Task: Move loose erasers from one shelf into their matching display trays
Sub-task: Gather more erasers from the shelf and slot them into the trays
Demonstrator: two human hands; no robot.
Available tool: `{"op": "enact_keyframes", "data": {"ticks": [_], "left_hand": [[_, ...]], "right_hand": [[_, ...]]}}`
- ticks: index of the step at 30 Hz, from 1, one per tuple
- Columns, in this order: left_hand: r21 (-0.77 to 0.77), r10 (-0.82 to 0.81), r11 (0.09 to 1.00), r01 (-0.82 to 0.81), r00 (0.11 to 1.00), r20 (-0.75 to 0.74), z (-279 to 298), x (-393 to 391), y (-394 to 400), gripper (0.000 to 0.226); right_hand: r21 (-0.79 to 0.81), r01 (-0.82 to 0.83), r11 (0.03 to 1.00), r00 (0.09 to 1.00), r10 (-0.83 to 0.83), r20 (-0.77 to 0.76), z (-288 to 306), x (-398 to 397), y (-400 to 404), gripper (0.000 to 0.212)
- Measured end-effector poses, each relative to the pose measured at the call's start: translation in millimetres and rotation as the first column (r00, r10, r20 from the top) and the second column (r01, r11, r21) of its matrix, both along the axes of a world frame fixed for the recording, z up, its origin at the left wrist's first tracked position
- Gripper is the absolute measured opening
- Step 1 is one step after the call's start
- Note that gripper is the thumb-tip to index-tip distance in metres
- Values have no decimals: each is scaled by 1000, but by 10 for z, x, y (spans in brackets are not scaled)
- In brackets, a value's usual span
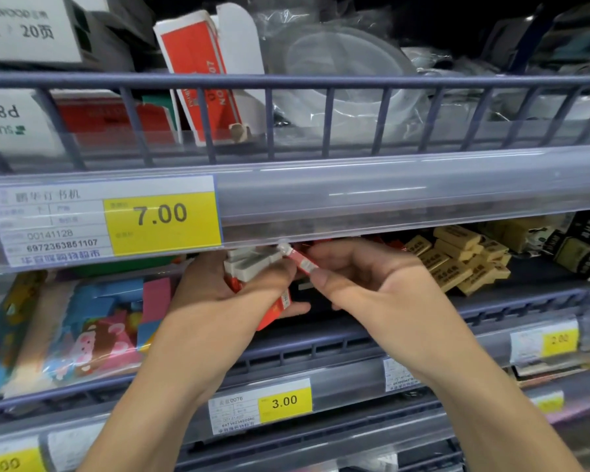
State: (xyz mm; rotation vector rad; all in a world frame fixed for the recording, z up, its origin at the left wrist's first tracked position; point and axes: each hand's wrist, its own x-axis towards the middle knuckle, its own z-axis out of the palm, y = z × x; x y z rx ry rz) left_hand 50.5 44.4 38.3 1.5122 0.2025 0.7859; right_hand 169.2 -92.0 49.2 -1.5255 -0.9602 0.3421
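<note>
Both arms reach forward; the left hand curls in a grip, the right hand pinches with thumb and forefinger.

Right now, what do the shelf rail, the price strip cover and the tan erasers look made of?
Shelf rail: looks like painted or coated metal, matte blue-grey bars. Price strip cover: clear glossy plastic, with glare streaks and the label visible behind it. Tan erasers: probably rubber or vinyl, dull blocks with printed text; wrapping cannot be told.
</note>
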Motion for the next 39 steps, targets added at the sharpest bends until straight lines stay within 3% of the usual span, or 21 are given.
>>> {"op": "enact_keyframes", "data": {"ticks": [7,13,18,22,25,29,30,34,39], "left_hand": [[193,137,974,-121,988,-68,25,-3,18,22],[174,144,977,-122,982,-119,-5,-1,52,29],[70,172,984,-162,973,-154,56,-30,30,17],[90,241,970,-225,934,-262,43,-94,84,23],[127,268,963,-237,889,-371,72,-127,45,40],[90,298,954,-286,867,-400,154,13,-19,14],[59,309,948,-314,851,-424,158,78,-10,18],[-31,261,947,-321,817,-514,204,244,-13,28],[-35,220,961,-273,839,-497,208,157,-39,30]], "right_hand": [[-108,67,992,973,-41,227,17,-110,49,10],[-152,27,988,936,28,350,-26,-84,74,15],[-215,-74,974,935,142,324,22,116,-22,23],[-259,69,964,945,20,327,34,330,-63,21],[-424,207,882,877,26,481,76,455,2,23],[-601,257,756,800,182,571,138,484,200,39],[-630,264,730,777,226,587,146,473,254,42],[-662,270,700,685,343,643,139,417,465,44],[-739,281,613,671,425,608,102,399,607,37]]}}
